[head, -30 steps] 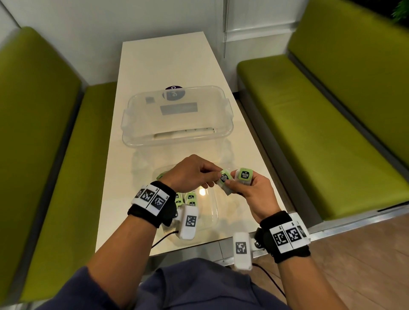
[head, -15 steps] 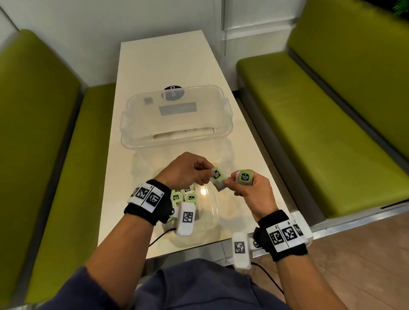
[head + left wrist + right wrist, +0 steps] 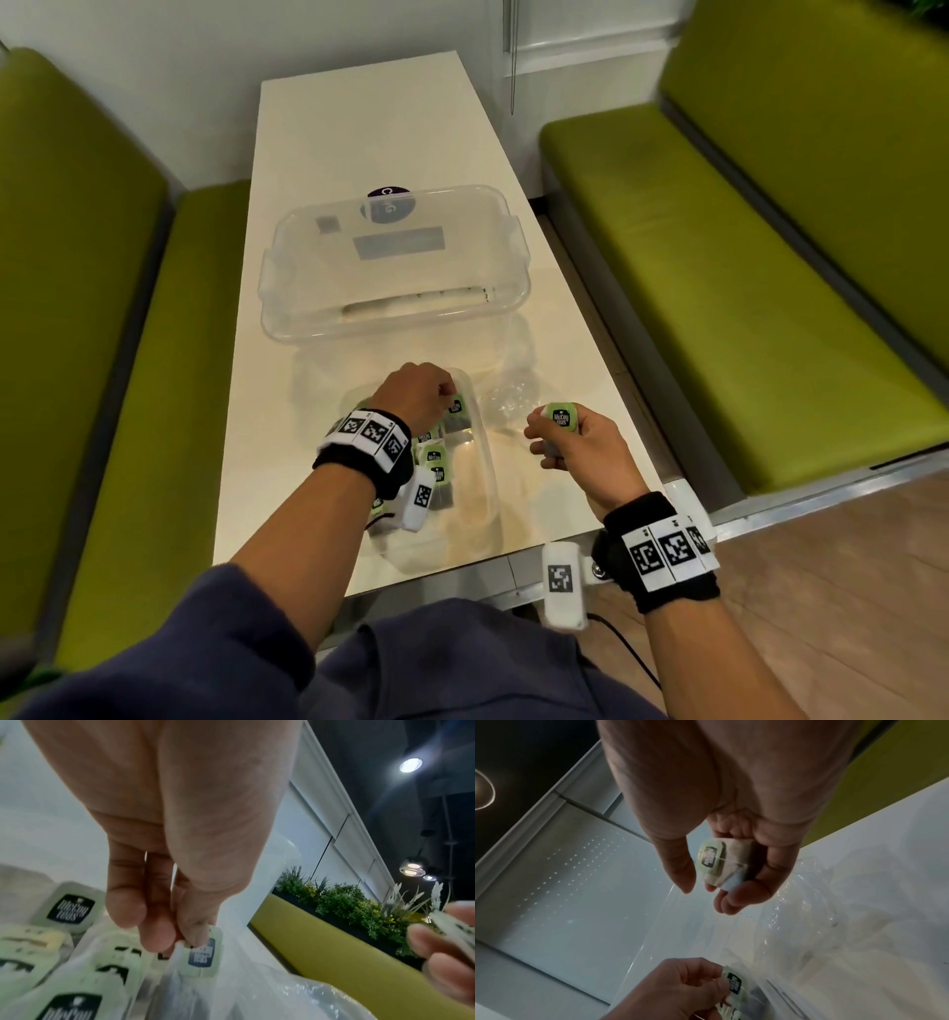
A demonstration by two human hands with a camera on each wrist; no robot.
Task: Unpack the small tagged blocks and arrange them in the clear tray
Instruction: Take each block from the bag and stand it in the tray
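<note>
A white table [image 3: 359,154] is flanked by green benches [image 3: 770,267], and on it a clear lidded box [image 3: 390,267] stands well beyond the hands. Nearer the body lies the clear tray [image 3: 482,462], its long axis running away from the person, with crumpled plastic wrap [image 3: 513,395] just beside its far right corner. Several tagged blocks [image 3: 434,457] are already gathered in the tray's left half.

The left hand [image 3: 416,395] is held over the tray's far end, its fingers [image 3: 156,925] pinched on the green tag of one block [image 3: 455,411], which hangs just inside the rim. The right hand [image 3: 580,447] is held to the right of the tray, outside it and apart from the left, with another block [image 3: 560,416] gripped by curled fingers [image 3: 744,892], tag uppermost.

The coming move is judged to turn on one relation: the bare part of the tray floor lies directly below and toward the body from the left hand's block, so only a lowering is needed there, whereas the right hand's block must be carried leftward over the rim. The left hand is thus the nearer.

The pinch on the tag is shown only by the left wrist view; the bag and thread behind the right hand's tag are shown only by the right wrist view. The spacing of hands and tray is given by the head view alone.
</note>
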